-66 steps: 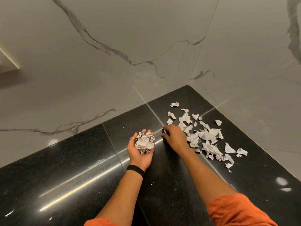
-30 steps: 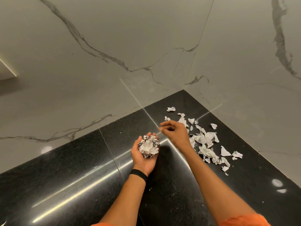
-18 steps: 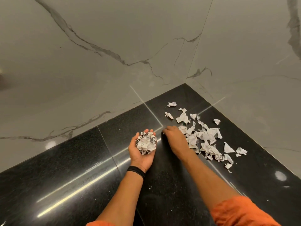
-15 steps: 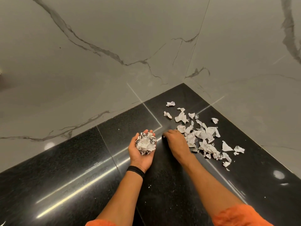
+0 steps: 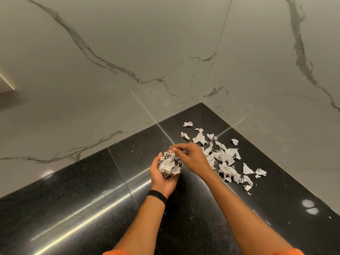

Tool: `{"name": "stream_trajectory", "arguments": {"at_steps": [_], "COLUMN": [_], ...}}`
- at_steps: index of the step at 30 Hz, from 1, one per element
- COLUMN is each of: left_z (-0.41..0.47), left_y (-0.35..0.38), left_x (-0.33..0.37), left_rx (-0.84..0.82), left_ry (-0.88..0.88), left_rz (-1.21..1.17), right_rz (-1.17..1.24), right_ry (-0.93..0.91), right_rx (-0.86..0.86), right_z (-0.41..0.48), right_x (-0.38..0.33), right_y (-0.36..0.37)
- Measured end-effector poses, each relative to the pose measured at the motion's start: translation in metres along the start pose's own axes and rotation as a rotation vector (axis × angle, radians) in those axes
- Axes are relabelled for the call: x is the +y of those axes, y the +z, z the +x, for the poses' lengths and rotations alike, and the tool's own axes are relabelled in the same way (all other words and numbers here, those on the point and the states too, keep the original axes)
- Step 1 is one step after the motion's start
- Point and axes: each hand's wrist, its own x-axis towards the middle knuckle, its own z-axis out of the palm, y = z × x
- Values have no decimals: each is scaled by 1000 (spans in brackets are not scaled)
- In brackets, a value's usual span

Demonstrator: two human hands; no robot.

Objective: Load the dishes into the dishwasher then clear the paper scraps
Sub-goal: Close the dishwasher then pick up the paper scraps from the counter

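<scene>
We recorded the left hand (image 5: 161,178) cupping a crumpled white paper wad (image 5: 169,165) at mid-frame, and the right hand (image 5: 191,159) pinching what looked a small scrap (image 5: 173,150) above it. The torn white paper scraps (image 5: 226,159) lay right of centre on the glossy black desk (image 5: 73,199). We judged them featherlight, soft and best pinched by their edges.

The light is dim and warm. Long white streaks of glare run across the polished black counter (image 5: 55,208) below my left hand (image 5: 162,182), and two round glints sit near its right edge. The marble wall (image 5: 110,52) is flat grey. Straight seams bow toward the edges; everything is sharp.
</scene>
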Motion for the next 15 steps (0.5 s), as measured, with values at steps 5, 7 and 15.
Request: {"name": "stream_trajectory", "arguments": {"at_steps": [5, 7, 15], "left_z": [11, 16, 29], "left_y": [-4, -4, -9], "left_x": [5, 6, 14], "left_rx": [21, 27, 114], "left_ry": [3, 8, 34], "left_rz": [-21, -28, -19], "right_rz": [180, 237, -570], "right_ry": [54, 106, 47], "right_rx": [-36, 53, 28], "right_z": [13, 25, 99], "right_x": [3, 13, 65], "right_y": [-4, -5, -11]}}
